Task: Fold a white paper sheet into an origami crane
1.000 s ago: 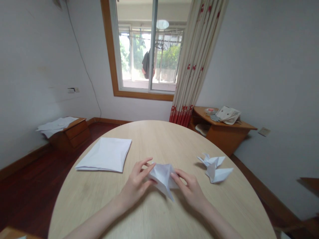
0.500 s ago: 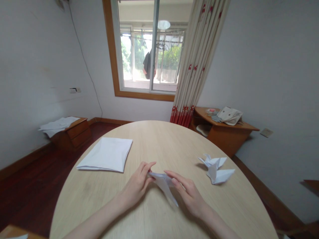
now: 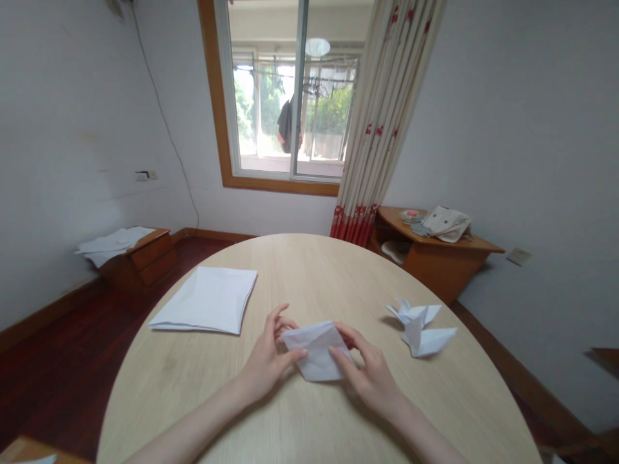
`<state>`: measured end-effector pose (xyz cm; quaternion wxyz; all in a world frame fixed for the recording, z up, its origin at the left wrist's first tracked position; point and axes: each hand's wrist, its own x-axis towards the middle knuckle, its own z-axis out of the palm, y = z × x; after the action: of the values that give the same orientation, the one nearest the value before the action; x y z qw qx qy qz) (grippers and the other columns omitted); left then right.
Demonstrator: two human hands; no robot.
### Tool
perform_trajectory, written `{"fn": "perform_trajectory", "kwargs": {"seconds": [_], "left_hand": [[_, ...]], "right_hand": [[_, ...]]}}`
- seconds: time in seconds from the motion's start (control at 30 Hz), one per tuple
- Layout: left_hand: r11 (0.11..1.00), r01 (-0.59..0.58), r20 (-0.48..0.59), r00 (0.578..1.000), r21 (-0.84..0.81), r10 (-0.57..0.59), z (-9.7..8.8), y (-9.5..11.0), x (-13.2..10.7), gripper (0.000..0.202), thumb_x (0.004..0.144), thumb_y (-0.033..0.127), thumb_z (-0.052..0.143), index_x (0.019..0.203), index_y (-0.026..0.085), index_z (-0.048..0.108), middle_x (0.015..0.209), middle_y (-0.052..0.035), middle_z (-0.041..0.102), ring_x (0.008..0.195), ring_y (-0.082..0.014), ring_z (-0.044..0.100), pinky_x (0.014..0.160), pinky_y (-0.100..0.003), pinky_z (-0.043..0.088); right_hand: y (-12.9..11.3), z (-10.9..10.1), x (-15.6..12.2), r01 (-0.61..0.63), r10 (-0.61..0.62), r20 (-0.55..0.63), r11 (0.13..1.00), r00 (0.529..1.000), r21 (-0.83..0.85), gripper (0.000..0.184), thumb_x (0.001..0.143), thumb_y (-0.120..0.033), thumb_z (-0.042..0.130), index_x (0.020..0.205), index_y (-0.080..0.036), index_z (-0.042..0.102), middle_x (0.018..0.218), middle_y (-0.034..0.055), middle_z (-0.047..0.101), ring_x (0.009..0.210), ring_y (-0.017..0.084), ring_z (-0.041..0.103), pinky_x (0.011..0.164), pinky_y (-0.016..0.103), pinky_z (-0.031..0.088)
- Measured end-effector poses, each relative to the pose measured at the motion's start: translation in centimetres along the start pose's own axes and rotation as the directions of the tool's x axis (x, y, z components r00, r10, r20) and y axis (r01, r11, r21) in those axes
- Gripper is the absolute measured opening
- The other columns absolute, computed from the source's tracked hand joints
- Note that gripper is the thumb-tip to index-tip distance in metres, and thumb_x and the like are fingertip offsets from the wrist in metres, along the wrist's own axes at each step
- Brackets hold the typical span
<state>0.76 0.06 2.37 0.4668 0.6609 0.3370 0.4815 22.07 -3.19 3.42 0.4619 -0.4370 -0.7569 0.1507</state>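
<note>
A small folded piece of white paper is held up just above the table, its broad face turned toward me. My left hand pinches its left edge, thumb in front and the other fingers behind, some of them raised. On the opposite side my right hand grips the paper, its thumb pressed on the front and its fingers behind the upper right edge. Farther right on the table lie folded paper figures with pointed wings, close together. The fingertips behind the paper are hidden.
A stack of white paper sheets lies on the left of the round wooden table. Beyond the table stand a corner desk with a cloth bag and a low drawer cabinet. A curtain hangs beside the window.
The folded paper has turned from nearly edge-on, with a flap hanging down, to showing its flat face. Both thumbs now lie on its front.
</note>
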Motion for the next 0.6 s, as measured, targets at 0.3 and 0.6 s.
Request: {"fn": "perform_trajectory", "kwargs": {"seconds": [0.3,0.6], "left_hand": [[0.944,0.288,0.175,0.95,-0.162,-0.259,0.8,-1.8,0.0,0.096,0.058,0.026,0.084,0.136,0.018,0.028,0.096,-0.0052,0.065,0.07,-0.0129,0.059,0.066,-0.026,0.045],[0.911,0.287,-0.115,0.936,-0.295,-0.333,-0.2,-2.6,1.2,0.045,0.052,0.037,0.086,0.083,0.012,0.066,0.064,-0.0014,0.067,0.061,-0.0152,0.063,0.061,-0.025,0.048]], "right_hand": [[1.1,1.5,-0.1,-0.224,0.297,-0.141,0.895,0.944,0.385,0.045,0.083,-0.038,0.063,0.122,-0.023,0.045,0.105,0.0088,0.066,0.095,0.02,0.066,0.081,0.032,0.054],[2.1,2.3,-0.2,-0.382,0.456,-0.023,0.772,0.89,0.508,0.061,0.07,-0.039,0.072,0.121,-0.021,0.043,0.092,0.0043,0.068,0.08,0.021,0.066,0.07,0.031,0.052]]}}
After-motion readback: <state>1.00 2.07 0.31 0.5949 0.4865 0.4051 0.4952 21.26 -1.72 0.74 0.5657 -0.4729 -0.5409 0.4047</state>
